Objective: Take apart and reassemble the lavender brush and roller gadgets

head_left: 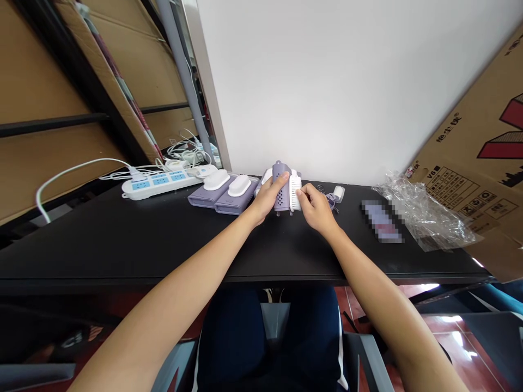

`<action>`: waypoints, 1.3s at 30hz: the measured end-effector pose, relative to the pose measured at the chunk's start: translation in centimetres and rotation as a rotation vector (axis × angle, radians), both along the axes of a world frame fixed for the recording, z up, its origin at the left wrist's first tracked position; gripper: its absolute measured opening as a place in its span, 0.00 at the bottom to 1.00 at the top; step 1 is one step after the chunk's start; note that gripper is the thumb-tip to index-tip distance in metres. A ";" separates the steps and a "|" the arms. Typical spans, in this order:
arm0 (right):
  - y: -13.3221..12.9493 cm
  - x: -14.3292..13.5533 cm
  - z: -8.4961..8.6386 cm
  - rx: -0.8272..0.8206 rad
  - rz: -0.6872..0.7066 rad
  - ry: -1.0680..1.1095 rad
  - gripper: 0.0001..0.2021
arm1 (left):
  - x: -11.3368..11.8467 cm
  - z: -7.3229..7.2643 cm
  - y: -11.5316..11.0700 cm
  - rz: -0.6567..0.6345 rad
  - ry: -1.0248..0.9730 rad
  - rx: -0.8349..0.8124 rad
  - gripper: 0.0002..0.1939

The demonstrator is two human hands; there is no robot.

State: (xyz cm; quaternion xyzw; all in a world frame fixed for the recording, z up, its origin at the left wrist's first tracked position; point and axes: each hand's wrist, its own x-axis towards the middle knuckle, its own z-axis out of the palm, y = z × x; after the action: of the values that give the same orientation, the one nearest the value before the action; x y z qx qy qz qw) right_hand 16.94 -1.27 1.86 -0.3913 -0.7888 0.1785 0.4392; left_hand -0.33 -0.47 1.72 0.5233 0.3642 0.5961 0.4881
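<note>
Above the desk, my left hand (267,197) is closed around a purple perforated casing (281,188), an upright piece with rows of round holes and a small loop on top. My right hand (316,204) pinches a white ribbed plastic piece (295,190) at its right side. The two parts stand side by side and appear to touch. Behind my left hand, a white rounded part (265,177) is mostly hidden. Left of it lie two purple units with white oval tops, a nearer unit (229,205) and a farther unit (202,197).
A white power strip (163,185) with plugged-in cables lies on the black desk (163,234). At right are a small purple-and-white item (337,195), a pixelated flat object (382,222), a crumpled clear plastic bag (433,215) and a large cardboard box (469,163). A white wall (327,81) stands behind.
</note>
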 end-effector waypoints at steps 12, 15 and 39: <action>0.9 0.0 -0.9 -0.365 0.022 0.075 0.23 | -0.7 -0.7 0.9 0.116 -0.041 0.041 0.29; 1.1 -0.2 -1.1 -0.497 0.111 0.088 0.27 | -0.8 -0.7 0.8 0.093 -0.069 0.047 0.30; 0.5 -0.1 -0.3 -0.323 0.023 0.009 0.14 | -0.6 -0.8 0.3 0.158 0.246 0.191 0.30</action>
State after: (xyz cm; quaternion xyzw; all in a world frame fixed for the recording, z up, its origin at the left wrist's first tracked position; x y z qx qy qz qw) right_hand 16.87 -0.76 1.55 -0.4472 -0.7522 0.3096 0.3720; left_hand -0.96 -0.17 0.89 0.6061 0.4030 0.5957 0.3397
